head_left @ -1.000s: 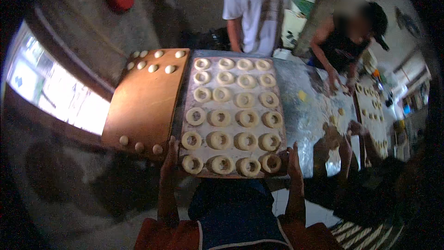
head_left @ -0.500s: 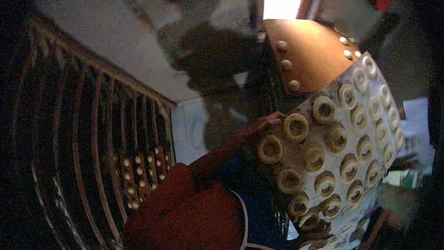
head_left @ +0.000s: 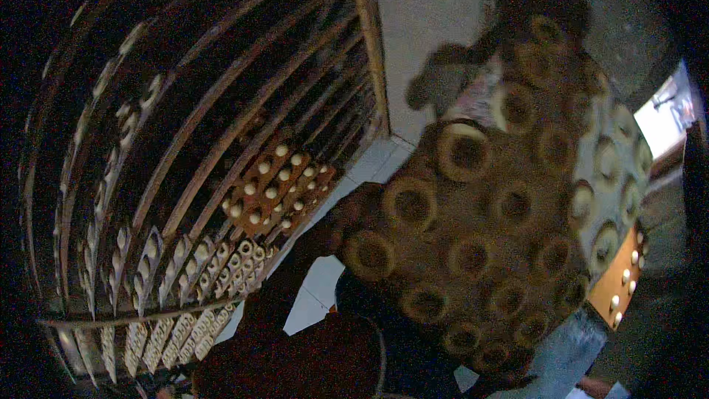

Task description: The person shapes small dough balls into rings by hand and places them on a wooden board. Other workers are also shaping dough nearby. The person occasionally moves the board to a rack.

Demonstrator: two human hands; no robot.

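Note:
A wide board (head_left: 495, 214) carrying rows of pale dough rings (head_left: 469, 151) fills the middle and right, tilted and mostly in shadow. My left hand (head_left: 360, 210), dark in the dim light, is closed on its left edge, beside the outermost rings. Low at the near edge of the board is my right hand (head_left: 509, 378); it appears to grip that edge, though its fingers are mostly lost in shadow. The far right part of the board catches more light.
To the left stands a tall rack with wooden rails (head_left: 221, 133). It holds a brown board with dough balls (head_left: 269, 188) and several boards of dough rings (head_left: 177, 336). Another brown board with balls (head_left: 620, 284) is at right, below a bright opening (head_left: 665, 118). A dark shadow falls on the wall.
My view has swung left, so the rack fills more of it and the opening has shifted right. The board with rings has turned with me and is now largely shaded.

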